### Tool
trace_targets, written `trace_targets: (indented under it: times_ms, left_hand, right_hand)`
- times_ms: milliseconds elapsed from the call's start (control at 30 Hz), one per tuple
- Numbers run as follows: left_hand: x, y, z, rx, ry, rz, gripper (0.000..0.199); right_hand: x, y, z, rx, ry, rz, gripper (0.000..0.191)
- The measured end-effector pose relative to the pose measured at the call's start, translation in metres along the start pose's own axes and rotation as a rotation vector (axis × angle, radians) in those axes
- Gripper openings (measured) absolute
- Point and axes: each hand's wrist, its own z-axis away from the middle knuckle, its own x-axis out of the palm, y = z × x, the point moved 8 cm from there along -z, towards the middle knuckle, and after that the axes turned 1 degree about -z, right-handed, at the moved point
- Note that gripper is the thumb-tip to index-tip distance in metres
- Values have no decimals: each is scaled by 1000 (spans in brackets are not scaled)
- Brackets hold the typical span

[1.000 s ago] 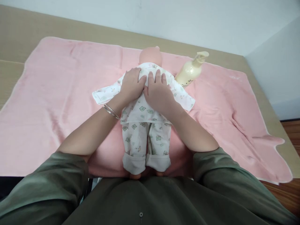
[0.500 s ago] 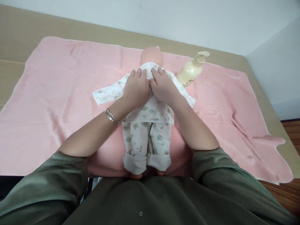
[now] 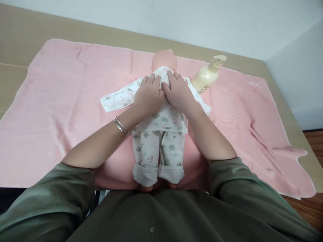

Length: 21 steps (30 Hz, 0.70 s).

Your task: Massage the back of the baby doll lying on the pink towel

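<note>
A baby doll lies stretched out with its head away from me and its feet at the near edge. It wears a white printed top and matching trousers with turned-up cuffs. My left hand rests flat on the upper part of the top, fingers extended. Beside it my right hand lies on the top too, fingers stretched toward the collar. The thumbs are close together near the middle. Both palms are hidden against the cloth. One sleeve spreads out to the left.
A pink blanket lies under the doll, over a wooden table. To the right of the doll's shoulder stands a cream pump bottle. A white wall rises behind the table.
My right hand has shifted slightly to the right, and its fingers sit closer together. My left hand stays almost in place on the top. The doll and bottle look unmoved.
</note>
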Motion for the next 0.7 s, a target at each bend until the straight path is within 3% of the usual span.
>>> trace_targets:
  times_ms: [100, 300, 467, 600, 700]
  left_hand:
    - [-6, -3, -4, 5, -27, -6, 54]
    - [-4, -20, -17, 6, -55, 31, 54]
    - [0, -23, -13, -16, 19, 29, 62]
    - [2, -13, 1, -5, 36, 36, 64]
    - [0, -5, 6, 13, 41, 48, 62]
  right_hand:
    - [4, -10, 10, -17, 42, 35, 61]
    - [6, -28, 29, -15, 5, 107, 62]
    - [-2, -14, 18, -63, -28, 16, 58]
    - [-6, 4, 2, -59, -40, -12, 56]
    - [-7, 4, -2, -43, -20, 13, 55]
